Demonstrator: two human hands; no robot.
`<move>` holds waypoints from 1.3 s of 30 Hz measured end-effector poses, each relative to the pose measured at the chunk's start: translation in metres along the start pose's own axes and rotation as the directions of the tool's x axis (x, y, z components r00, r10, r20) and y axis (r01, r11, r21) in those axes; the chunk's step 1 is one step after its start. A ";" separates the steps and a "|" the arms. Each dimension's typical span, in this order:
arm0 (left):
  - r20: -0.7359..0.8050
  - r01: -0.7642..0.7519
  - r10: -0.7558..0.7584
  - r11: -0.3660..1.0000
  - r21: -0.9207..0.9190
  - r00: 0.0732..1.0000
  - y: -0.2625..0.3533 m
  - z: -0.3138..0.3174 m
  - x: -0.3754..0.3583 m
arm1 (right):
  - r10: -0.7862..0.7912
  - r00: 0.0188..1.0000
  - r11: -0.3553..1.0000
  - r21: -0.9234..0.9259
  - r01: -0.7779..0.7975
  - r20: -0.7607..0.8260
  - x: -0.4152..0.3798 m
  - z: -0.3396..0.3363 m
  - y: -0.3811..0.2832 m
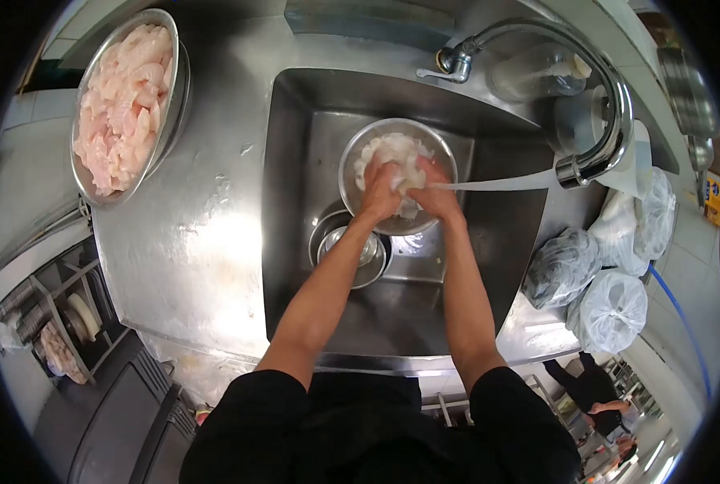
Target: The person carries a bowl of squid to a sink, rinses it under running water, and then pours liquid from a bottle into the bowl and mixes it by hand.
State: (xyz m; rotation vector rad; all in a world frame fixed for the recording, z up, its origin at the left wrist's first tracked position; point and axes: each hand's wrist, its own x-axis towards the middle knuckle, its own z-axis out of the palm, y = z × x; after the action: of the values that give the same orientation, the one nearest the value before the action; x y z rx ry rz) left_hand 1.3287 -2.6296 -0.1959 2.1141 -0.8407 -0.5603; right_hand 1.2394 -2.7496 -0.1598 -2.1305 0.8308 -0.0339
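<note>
Lying between both grips (pixel 382 192) (pixel 436 196) — pale pieces (pixel 406 153).

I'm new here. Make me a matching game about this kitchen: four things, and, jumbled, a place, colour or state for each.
1. Hands
2. Tap
3. Hose
4. Meat

A. Blue
B. Heaped to the left of the sink
C. In the round bowl
D. Running

Pairs: 1-C, 2-D, 3-A, 4-B
</note>
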 end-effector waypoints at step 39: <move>0.649 0.268 -0.132 0.956 -0.115 0.749 0.001 -0.026 0.027 | 0.142 0.940 0.951 0.220 -0.216 0.311 0.009 -0.015 0.039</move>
State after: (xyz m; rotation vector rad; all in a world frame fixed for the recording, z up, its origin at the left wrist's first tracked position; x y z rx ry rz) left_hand 1.3629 -2.6363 -0.1825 1.8350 -0.8632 -1.4803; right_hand 1.2201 -2.7824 -0.1796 -1.7600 0.7954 0.2544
